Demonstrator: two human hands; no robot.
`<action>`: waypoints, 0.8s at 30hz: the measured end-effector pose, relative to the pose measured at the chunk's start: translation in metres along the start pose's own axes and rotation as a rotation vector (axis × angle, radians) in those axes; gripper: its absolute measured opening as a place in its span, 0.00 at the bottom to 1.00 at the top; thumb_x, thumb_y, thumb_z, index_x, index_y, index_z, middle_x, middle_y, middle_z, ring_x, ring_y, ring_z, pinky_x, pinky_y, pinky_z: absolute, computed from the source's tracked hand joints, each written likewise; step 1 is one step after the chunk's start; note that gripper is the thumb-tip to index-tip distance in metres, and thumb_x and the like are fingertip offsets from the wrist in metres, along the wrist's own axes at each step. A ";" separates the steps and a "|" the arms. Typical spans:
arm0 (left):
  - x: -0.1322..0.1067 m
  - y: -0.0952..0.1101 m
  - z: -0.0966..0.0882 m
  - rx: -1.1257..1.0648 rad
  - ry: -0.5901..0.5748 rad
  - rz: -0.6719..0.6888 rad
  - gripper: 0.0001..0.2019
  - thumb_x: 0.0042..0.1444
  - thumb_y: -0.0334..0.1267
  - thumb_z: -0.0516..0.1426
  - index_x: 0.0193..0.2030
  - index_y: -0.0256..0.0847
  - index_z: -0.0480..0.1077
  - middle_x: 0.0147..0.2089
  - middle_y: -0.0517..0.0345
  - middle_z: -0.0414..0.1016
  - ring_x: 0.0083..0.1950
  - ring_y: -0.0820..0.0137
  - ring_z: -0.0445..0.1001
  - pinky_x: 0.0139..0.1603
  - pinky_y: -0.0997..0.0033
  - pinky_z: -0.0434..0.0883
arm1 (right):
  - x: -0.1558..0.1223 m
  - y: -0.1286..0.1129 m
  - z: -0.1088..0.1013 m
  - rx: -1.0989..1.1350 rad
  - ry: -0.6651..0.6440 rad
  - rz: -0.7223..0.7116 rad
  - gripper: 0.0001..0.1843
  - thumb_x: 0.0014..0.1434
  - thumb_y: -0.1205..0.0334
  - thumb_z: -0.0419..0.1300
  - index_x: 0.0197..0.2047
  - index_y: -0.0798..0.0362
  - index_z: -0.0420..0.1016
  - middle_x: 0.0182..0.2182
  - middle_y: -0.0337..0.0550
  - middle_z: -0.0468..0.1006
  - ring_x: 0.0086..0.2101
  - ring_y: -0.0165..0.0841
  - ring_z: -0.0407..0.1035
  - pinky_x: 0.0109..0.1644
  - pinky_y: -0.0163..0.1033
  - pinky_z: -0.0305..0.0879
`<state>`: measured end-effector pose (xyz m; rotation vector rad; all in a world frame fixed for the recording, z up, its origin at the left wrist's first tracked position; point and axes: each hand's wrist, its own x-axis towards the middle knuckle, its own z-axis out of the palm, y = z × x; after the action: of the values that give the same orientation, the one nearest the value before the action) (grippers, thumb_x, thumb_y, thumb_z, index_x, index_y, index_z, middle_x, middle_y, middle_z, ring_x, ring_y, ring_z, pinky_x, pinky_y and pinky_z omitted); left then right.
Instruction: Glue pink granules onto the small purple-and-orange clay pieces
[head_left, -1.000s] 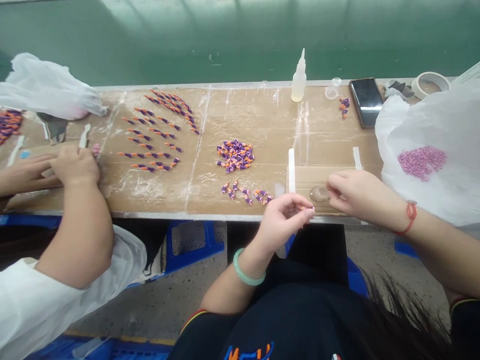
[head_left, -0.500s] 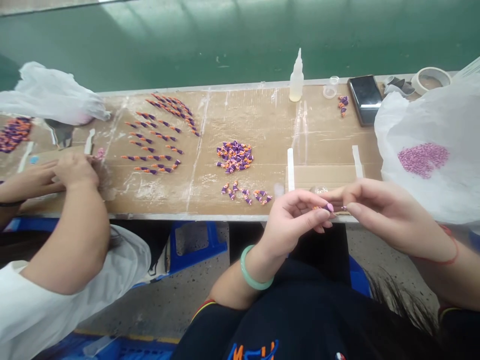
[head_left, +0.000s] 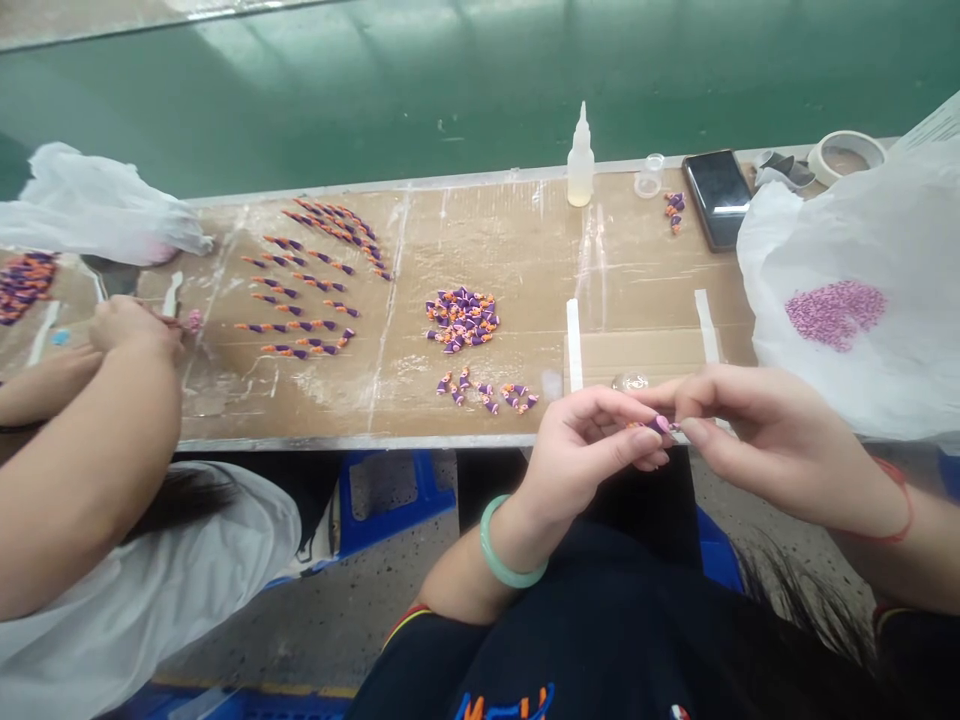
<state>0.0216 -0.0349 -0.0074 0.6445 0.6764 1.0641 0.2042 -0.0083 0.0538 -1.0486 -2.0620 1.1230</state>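
Note:
My left hand [head_left: 592, 445] and my right hand [head_left: 750, 430] meet at the table's front edge, fingertips pinched together on one small purple and orange piece [head_left: 658, 424]. Just beyond them lie a small clear dish [head_left: 628, 382] and a cardboard sheet [head_left: 637, 352] with white strips at its sides. A loose row of purple and orange pieces [head_left: 487, 392] lies left of my left hand, with a heap of the same pieces [head_left: 461, 320] behind it.
A co-worker's arm and hands [head_left: 120, 340] work at the left, beside rows of joined purple-orange pieces [head_left: 315, 285]. At the back stand a glue bottle [head_left: 579, 160], a small cup [head_left: 649, 178], a phone [head_left: 716, 198] and a tape roll [head_left: 844, 152]. A white bag holding pink beads [head_left: 836, 312] lies right.
My right hand left the small dish and came to my left hand; both now pinch the small piece. The co-worker's hands shifted slightly. The view drifted a little.

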 end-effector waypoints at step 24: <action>0.000 -0.003 0.001 0.086 0.070 0.061 0.12 0.50 0.42 0.72 0.33 0.38 0.78 0.31 0.56 0.83 0.26 0.74 0.78 0.29 0.75 0.77 | 0.002 -0.007 0.006 -0.171 0.019 -0.104 0.09 0.63 0.71 0.55 0.32 0.49 0.68 0.33 0.38 0.83 0.46 0.36 0.80 0.38 0.33 0.74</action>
<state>0.0238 -0.0360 -0.0087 0.7080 0.7708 1.1232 0.1960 -0.0115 0.0566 -1.0148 -2.2009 0.8949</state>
